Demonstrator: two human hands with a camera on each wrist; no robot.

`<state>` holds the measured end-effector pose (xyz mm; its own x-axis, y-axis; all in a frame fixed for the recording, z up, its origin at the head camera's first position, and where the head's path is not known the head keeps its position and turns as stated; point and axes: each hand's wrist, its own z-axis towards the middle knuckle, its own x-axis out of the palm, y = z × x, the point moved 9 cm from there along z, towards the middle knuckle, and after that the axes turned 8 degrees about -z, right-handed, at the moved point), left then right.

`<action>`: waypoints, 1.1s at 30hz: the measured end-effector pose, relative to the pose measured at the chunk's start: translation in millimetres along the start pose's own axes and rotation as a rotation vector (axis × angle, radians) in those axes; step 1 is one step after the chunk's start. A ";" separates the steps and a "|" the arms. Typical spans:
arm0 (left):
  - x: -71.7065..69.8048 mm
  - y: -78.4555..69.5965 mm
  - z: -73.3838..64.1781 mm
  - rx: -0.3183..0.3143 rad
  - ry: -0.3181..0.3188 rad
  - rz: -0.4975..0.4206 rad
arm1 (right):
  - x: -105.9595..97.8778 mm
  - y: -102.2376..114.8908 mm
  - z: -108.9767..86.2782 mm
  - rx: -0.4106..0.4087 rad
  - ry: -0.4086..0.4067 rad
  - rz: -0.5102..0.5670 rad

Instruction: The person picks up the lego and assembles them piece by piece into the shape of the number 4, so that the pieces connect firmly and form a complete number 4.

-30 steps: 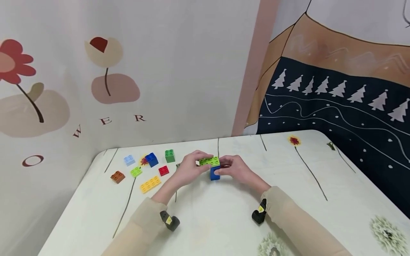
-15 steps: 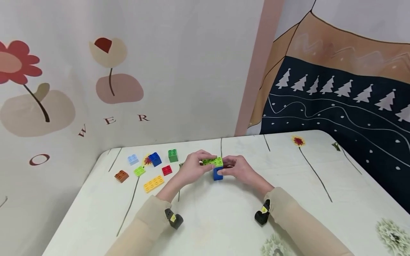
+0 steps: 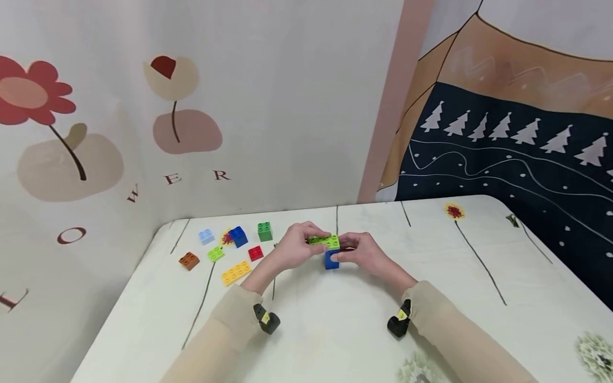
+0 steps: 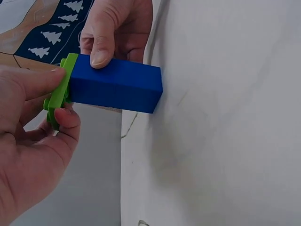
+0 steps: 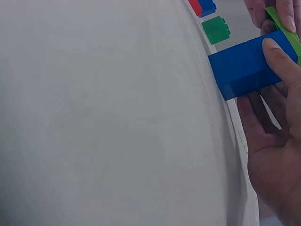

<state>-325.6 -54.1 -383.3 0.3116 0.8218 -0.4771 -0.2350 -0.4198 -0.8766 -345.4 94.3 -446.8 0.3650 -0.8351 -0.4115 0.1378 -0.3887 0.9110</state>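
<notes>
A long lime green building brick (image 3: 330, 242) lies across the top of an upright blue block (image 3: 331, 261), overhanging it to the left. A faint seam in the right wrist view suggests that the blue block (image 5: 237, 70) is two stacked bricks. With thumb and fingers my left hand (image 3: 298, 248) pinches the overhanging part of the green brick (image 4: 59, 96). My right hand (image 3: 367, 254) grips the blue block from the right, its thumb on the near face and fingers behind. The block's lower end is at the tabletop.
Left of my hands lie loose bricks: yellow (image 3: 236, 273), red (image 3: 256, 253), green (image 3: 265, 231), dark blue (image 3: 238, 236), small lime (image 3: 216, 254), light blue (image 3: 206, 236) and brown (image 3: 189, 260). A printed cloth covers the table (image 3: 316, 330); a curtain (image 3: 287, 117) hangs behind.
The whole head view has shifted slightly, so everything appears farther right. Both hands keep their hold on the green brick and the blue block, with no clear movement between them.
</notes>
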 end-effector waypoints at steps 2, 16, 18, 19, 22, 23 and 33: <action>0.1 -0.9 1.5 -0.006 0.010 0.000 | -0.3 -0.4 0.0 0.000 0.001 0.000; 0.5 8.2 0.7 -0.041 0.009 -0.088 | -1.6 -0.4 0.7 -0.015 -0.001 0.001; 1.2 13.3 -0.8 -0.062 0.009 -0.134 | -0.9 0.0 0.6 -0.024 0.004 0.000; 1.1 15.4 -2.0 -0.071 0.009 -0.154 | -0.2 -0.1 0.7 -0.024 0.004 -0.001; -1.7 18.7 -7.3 -0.078 -0.002 -0.172 | 0.3 -0.4 0.5 -0.023 -0.003 -0.009; -4.0 19.3 -9.8 -0.084 -0.008 -0.169 | 0.4 -0.5 0.6 -0.018 -0.006 -0.009; -55.6 32.6 -45.3 -0.102 -0.062 -0.066 | 0.8 6.6 -0.7 -0.015 0.008 -0.069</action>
<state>-308.8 -130.9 -388.2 0.2652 0.8696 -0.4164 -0.1205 -0.3986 -0.9092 -343.6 91.3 -441.2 0.3612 -0.8038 -0.4728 0.1769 -0.4387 0.8810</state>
